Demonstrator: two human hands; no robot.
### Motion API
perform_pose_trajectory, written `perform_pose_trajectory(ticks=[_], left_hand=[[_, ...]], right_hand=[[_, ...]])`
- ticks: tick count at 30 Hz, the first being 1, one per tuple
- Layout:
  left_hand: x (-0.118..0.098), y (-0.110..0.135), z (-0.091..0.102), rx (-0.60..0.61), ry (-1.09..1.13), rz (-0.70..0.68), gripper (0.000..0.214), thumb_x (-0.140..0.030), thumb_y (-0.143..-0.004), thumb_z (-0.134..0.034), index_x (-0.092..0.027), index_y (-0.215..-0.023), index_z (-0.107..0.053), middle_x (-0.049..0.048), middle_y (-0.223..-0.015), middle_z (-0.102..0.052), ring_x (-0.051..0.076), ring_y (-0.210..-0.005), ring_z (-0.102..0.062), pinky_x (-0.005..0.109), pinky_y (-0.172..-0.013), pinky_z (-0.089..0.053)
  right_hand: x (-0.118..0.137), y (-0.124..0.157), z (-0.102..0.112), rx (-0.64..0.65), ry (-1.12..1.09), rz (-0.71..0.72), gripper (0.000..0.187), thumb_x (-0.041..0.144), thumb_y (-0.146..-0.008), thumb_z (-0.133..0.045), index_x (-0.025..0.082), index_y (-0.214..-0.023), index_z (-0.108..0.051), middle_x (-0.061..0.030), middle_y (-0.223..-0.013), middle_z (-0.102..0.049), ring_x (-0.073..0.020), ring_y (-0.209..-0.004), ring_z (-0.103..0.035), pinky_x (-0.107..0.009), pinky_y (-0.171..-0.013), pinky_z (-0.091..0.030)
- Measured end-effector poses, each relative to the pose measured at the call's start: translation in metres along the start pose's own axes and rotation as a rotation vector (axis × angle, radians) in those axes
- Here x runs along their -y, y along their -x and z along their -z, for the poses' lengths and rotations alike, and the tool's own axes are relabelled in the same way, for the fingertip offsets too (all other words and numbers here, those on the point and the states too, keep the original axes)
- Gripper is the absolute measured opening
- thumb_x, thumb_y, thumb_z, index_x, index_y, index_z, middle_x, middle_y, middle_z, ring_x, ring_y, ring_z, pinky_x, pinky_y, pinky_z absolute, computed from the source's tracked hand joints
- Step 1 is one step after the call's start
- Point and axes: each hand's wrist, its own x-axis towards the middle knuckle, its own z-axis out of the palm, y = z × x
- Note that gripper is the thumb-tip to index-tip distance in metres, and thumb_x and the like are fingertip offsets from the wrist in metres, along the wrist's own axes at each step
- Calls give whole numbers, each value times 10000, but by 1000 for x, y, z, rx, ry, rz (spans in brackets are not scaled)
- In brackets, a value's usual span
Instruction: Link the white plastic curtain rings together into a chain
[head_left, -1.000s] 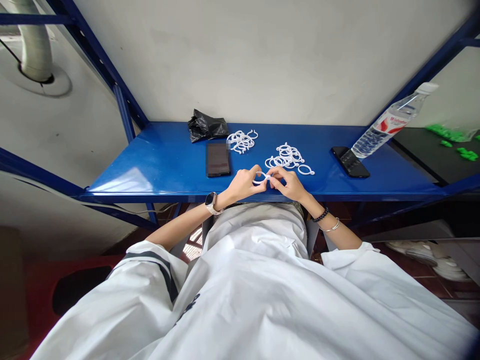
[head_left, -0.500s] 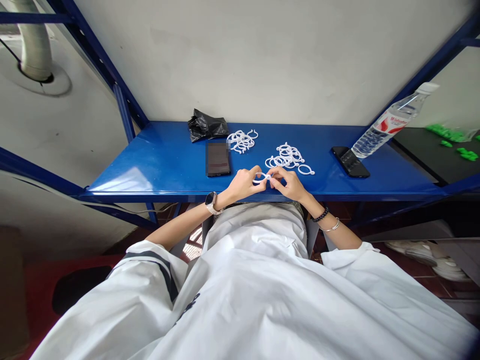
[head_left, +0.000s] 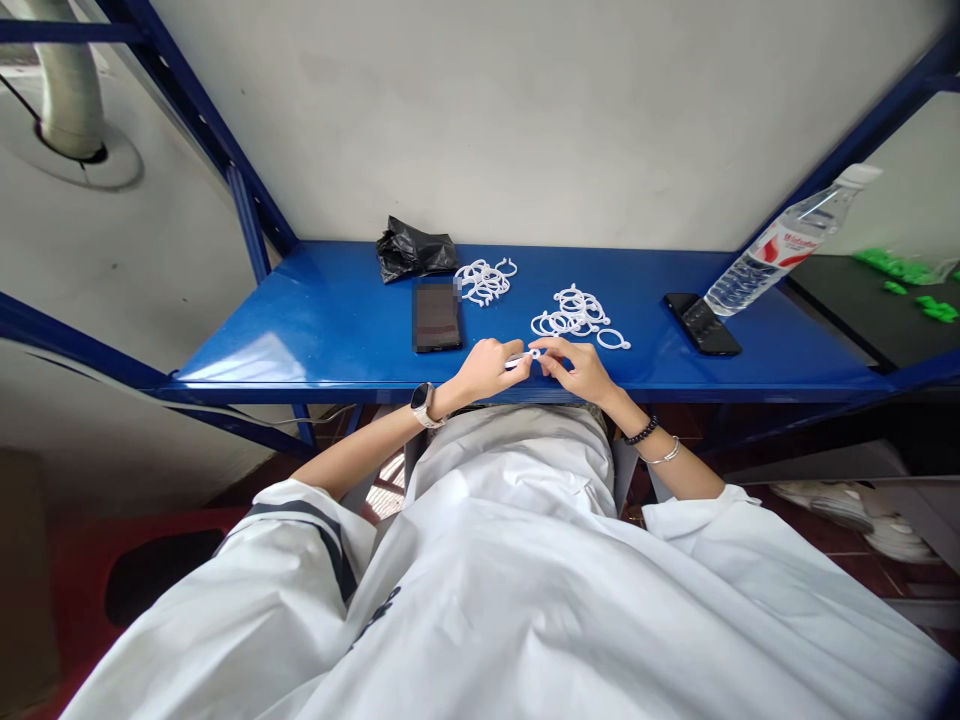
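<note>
My left hand (head_left: 486, 368) and my right hand (head_left: 579, 368) meet at the front edge of the blue shelf (head_left: 315, 325), fingers pinched on one small white plastic ring (head_left: 528, 355) held between them. Just beyond the hands lies a pile of several white rings (head_left: 574, 312), with one loose ring (head_left: 613, 340) at its right. A second pile of white rings (head_left: 484, 281) lies further back. My left wrist bears a watch, my right wrist bracelets.
A dark phone (head_left: 437, 315) lies left of the hands, a crumpled black bag (head_left: 415, 253) behind it. Another phone (head_left: 702, 323) and a tilted water bottle (head_left: 780, 245) are at the right. Green parts (head_left: 911, 285) lie on a dark surface far right.
The ring between my fingers has turned flatter and sits a little lower and to the right; both hands stay in the same spot.
</note>
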Motion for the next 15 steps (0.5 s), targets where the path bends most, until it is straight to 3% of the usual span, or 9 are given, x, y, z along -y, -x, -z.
perform_pose_trajectory(ticks=[15], left_hand=[[1, 0, -1, 26, -26, 2, 382, -410, -929, -377, -188, -681, -565, 17, -521, -537, 136, -438, -421, 292, -517, -236]], right_hand=[[3, -1, 1, 13, 40, 21, 274, 418, -988, -474, 219, -1110, -618, 8, -678, -669, -132, -545, -608, -244, -576, -476]])
